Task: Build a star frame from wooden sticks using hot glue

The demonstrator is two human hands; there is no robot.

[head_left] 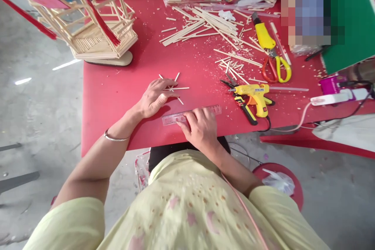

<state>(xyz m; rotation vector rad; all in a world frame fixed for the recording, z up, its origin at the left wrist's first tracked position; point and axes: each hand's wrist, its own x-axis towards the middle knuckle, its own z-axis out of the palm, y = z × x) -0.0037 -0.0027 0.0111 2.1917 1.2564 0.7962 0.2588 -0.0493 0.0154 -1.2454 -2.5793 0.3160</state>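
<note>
My left hand (156, 95) lies with fingers stretched out over a few short thin wooden sticks (183, 88) on the red table. These sticks cross one another, and their middle is partly hidden under the fingers. To the right and nearer the table's front edge, my right hand (202, 125) has its thumb and curled fingers on a clear plastic ruler (170, 119). The ruler lies at a slight slant, just below the sticks, with both ends showing beyond the hand.
A stick-built pavilion model (102, 39) with red tassels stands at the left back. Loose sticks (202, 27) and scraps spread across the back. On the right lie a yellow glue gun (252, 93), pliers (249, 113), scissors (277, 68), a cutter knife (263, 35) and a power strip (336, 97).
</note>
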